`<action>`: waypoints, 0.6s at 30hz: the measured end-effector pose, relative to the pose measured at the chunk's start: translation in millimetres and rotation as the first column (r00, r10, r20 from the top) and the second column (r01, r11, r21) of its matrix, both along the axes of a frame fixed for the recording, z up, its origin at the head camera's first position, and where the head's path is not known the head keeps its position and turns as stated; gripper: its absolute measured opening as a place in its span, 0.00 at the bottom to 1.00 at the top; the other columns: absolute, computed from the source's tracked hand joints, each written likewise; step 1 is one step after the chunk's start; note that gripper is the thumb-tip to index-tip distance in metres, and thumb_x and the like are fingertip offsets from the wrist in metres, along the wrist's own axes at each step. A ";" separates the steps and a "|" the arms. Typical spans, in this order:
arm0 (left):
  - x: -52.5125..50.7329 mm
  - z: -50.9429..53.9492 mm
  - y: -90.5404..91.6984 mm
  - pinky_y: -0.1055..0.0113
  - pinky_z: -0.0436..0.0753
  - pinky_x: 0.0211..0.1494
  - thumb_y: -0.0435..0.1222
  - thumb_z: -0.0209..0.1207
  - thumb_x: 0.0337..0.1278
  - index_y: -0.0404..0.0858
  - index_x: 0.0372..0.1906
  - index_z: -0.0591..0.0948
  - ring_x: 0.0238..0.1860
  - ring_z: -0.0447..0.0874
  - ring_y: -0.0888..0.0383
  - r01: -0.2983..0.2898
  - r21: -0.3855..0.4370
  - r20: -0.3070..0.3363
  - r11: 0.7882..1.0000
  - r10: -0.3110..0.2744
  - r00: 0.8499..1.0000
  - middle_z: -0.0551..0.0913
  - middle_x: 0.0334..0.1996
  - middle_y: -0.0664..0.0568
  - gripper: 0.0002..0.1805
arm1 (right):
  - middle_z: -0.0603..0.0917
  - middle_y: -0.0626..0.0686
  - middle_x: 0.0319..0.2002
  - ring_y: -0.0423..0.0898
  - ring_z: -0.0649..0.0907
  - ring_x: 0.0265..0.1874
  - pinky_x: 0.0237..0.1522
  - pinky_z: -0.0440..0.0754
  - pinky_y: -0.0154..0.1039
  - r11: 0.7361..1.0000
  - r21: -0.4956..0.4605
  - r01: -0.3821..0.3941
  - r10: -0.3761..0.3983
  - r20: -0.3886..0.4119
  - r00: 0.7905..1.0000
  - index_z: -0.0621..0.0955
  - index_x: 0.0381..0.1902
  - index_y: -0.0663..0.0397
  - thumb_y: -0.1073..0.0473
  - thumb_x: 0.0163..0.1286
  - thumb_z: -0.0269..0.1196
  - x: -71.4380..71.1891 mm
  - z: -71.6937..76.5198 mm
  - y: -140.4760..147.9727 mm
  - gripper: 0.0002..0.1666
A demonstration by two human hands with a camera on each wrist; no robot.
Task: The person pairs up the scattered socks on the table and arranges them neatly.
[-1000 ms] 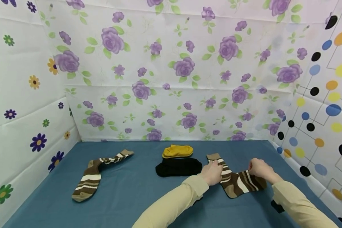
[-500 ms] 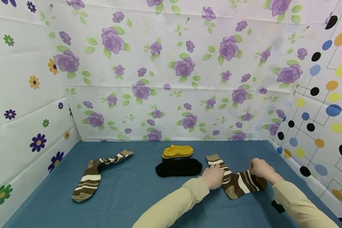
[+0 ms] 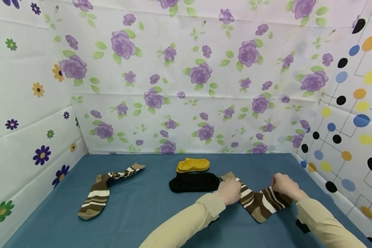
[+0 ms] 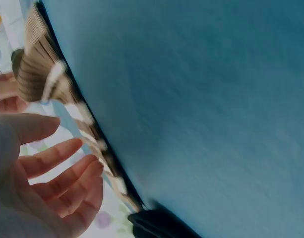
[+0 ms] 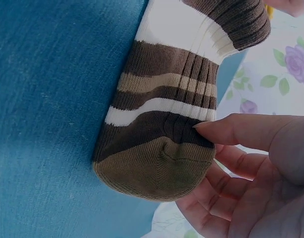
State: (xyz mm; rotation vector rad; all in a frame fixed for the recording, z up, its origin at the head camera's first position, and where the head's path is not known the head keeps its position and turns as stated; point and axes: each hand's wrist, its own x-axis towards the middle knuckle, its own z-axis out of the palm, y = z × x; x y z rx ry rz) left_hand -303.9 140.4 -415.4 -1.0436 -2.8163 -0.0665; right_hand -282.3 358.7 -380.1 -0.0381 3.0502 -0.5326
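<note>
A brown, white and tan striped sock (image 3: 260, 208) lies bent on the blue cloth at the right, its heel towards me. My right hand (image 3: 286, 186) pinches its toe end; in the right wrist view the thumb (image 5: 231, 130) lies on top and the other fingers are beneath. My left hand (image 3: 229, 191) is at the sock's leg near the cuff. In the left wrist view its thumb and loosely bent fingers (image 4: 75, 186) stand apart, fingertips beside the sock (image 4: 87, 119); whether they touch it is unclear. A matching striped sock (image 3: 96, 196) lies at the far left.
A yellow sock bundle (image 3: 193, 165) and a black sock bundle (image 3: 194, 182) lie behind and left of my left hand. A small black item (image 3: 302, 226) shows beside the right sleeve. Patterned sheets (image 3: 186, 103) enclose the blue cloth (image 3: 136, 213) at the back and sides.
The held sock's heel has shifted towards me and to the right, and its cuff has swung left and nearer. My left hand moved slightly; the right hand stays nearly in place.
</note>
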 end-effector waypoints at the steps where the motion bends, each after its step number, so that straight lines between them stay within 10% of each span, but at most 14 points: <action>1: -2.7 0.2 -1.4 0.68 0.73 0.25 0.42 0.54 0.60 0.44 0.40 0.81 0.29 0.73 0.59 -0.013 0.012 -0.007 1.000 0.013 1.000 0.76 0.34 0.53 0.09 | 0.71 0.51 0.22 0.47 0.71 0.20 0.22 0.65 0.45 1.000 -0.001 0.000 0.000 0.001 1.000 0.74 0.24 0.58 0.72 0.56 0.55 -0.1 -0.4 0.1 0.06; 18: -30.8 -8.5 -11.3 0.53 0.66 0.48 0.44 0.52 0.62 0.43 0.54 0.74 0.48 0.67 0.51 -0.157 0.010 -0.072 0.988 0.157 0.985 0.71 0.44 0.48 0.17 | 0.72 0.51 0.21 0.47 0.71 0.19 0.21 0.67 0.44 1.000 0.007 0.014 -0.014 -0.013 1.000 0.74 0.23 0.58 0.72 0.57 0.55 0.2 -3.4 -0.8 0.07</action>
